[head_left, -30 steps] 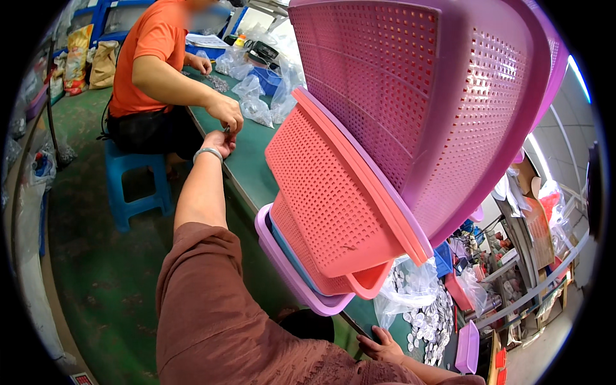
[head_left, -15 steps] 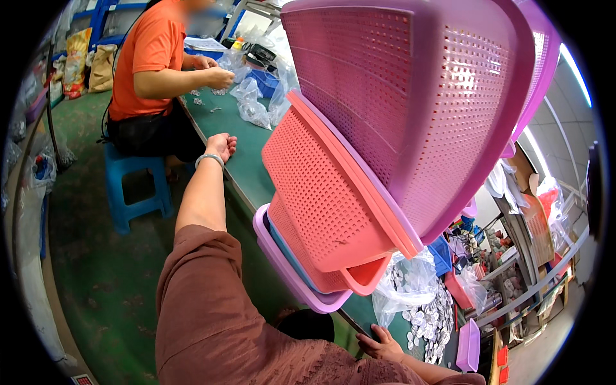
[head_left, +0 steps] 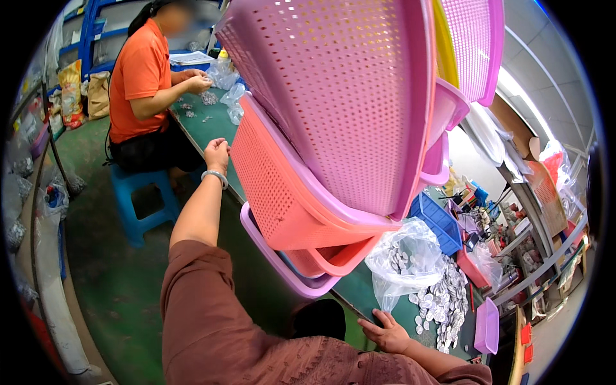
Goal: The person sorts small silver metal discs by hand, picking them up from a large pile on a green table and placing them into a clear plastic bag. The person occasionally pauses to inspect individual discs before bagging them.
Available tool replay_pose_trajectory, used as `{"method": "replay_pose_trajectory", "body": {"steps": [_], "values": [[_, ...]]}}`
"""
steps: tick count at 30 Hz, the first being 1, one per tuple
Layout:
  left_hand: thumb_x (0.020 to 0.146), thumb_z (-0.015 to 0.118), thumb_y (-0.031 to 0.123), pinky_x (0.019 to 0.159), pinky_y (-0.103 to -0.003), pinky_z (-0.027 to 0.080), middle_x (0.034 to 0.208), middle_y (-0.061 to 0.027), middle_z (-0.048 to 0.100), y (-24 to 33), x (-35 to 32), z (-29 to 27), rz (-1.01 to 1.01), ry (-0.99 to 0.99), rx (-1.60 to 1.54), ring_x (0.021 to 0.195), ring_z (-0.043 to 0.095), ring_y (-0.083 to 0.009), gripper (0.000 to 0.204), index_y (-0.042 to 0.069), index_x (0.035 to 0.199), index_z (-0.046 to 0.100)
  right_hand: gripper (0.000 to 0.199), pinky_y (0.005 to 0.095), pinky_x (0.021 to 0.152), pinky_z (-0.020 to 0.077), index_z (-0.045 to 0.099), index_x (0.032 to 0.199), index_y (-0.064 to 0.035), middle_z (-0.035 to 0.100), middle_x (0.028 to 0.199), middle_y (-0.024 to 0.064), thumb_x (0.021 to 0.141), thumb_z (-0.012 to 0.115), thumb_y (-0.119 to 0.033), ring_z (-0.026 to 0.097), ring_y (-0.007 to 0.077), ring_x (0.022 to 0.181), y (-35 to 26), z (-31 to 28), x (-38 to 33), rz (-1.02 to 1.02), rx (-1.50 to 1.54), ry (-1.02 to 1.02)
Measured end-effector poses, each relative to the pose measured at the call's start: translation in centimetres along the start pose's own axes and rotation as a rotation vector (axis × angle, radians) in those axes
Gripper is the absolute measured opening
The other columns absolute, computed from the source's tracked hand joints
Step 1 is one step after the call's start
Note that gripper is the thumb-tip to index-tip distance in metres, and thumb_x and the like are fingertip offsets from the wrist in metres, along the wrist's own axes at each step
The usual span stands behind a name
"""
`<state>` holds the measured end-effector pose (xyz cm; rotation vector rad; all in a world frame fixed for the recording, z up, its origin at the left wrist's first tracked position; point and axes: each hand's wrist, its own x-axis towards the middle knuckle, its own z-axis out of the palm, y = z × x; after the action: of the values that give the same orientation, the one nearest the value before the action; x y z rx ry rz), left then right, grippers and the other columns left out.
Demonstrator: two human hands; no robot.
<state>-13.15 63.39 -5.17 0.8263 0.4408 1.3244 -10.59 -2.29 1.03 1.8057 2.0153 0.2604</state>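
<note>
My left arm reaches forward along the green table (head_left: pixel 208 125). My left hand (head_left: pixel 217 153), a bracelet at its wrist, rests with curled fingers at the table's near edge, just beside the corner of a salmon perforated basket (head_left: pixel 276 186). That basket is stacked between a big purple basket (head_left: pixel 346 96) on top and a lilac one (head_left: pixel 282 273) underneath. My right hand (head_left: pixel 385 332) lies flat on the table with fingers spread, close to a clear bag of silver discs (head_left: pixel 404 256) and holding nothing.
Loose silver discs (head_left: pixel 443 301) lie right of my right hand, with a blue bin (head_left: pixel 439 221) and small pink trays (head_left: pixel 486 324) beyond. A co-worker in an orange shirt (head_left: pixel 135 77) sits on a blue stool (head_left: pixel 138 192) at the far end, handling small parts.
The stacked baskets now loom larger and more upright in view. The co-worker's hands drew back from near my left hand to their own pile. My hands stay in place.
</note>
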Motion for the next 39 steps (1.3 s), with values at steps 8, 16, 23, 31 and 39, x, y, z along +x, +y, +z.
{"method": "replay_pose_trajectory", "body": {"steps": [8,16,23,31,39], "values": [[0.079,0.061,0.02,0.06,-0.028,0.045,0.08,-0.0101,0.063,0.4,-5.4,2.0,0.059,0.097,0.577,0.066,0.056,-0.0149,0.021,0.001,0.086,0.06,0.024,0.0456,0.095,0.0358,0.063,0.097,-0.0148,0.034,0.135,-0.0036,0.076,0.052,-0.018,0.035,0.0343,0.118,0.1,0.0,-0.1,-0.002,0.026,0.01],[0.081,0.052,0.019,0.064,-0.03,0.044,0.082,-0.0101,0.061,0.9,-6.6,3.0,0.026,-0.036,0.37,0.074,0.054,-0.0165,0.019,0.002,0.084,0.058,0.025,0.0463,0.097,0.0345,0.062,0.098,-0.0135,0.032,0.136,-0.0033,0.076,0.052,-0.017,0.033,0.0351,0.12,0.2,-0.1,-0.2,-0.006,0.063,0.008],[0.082,0.046,0.012,0.059,-0.029,0.043,0.075,-0.0041,0.059,0.3,-5.6,3.1,-0.268,-0.049,-0.382,0.068,0.048,-0.0128,0.014,0.003,0.076,0.055,0.029,0.049,0.097,0.0336,0.061,0.103,-0.0156,0.029,0.137,-0.003,0.075,0.053,-0.017,0.031,0.0372,0.12,0.3,0.4,-0.4,-0.004,0.046,-0.056],[0.082,0.049,0.019,0.063,-0.031,0.044,0.082,-0.0086,0.06,2.3,-8.0,3.5,0.087,0.053,0.697,0.074,0.053,-0.0179,0.018,0.003,0.083,0.058,0.024,0.0467,0.096,0.0349,0.063,0.097,-0.0116,0.033,0.135,-0.0024,0.077,0.052,-0.018,0.035,0.0359,0.118,0.2,-0.1,-0.1,-0.002,0.066,-0.02],[0.082,0.051,0.026,0.068,-0.032,0.045,0.089,-0.0131,0.062,3.1,-8.2,3.5,0.074,0.039,0.761,0.08,0.057,-0.023,0.027,0.003,0.091,0.06,0.023,0.0475,0.096,0.0355,0.063,0.096,-0.0125,0.034,0.134,-0.0025,0.076,0.052,-0.019,0.035,0.0367,0.118,0.3,0.1,-0.1,-0.009,0.046,-0.003]]}}
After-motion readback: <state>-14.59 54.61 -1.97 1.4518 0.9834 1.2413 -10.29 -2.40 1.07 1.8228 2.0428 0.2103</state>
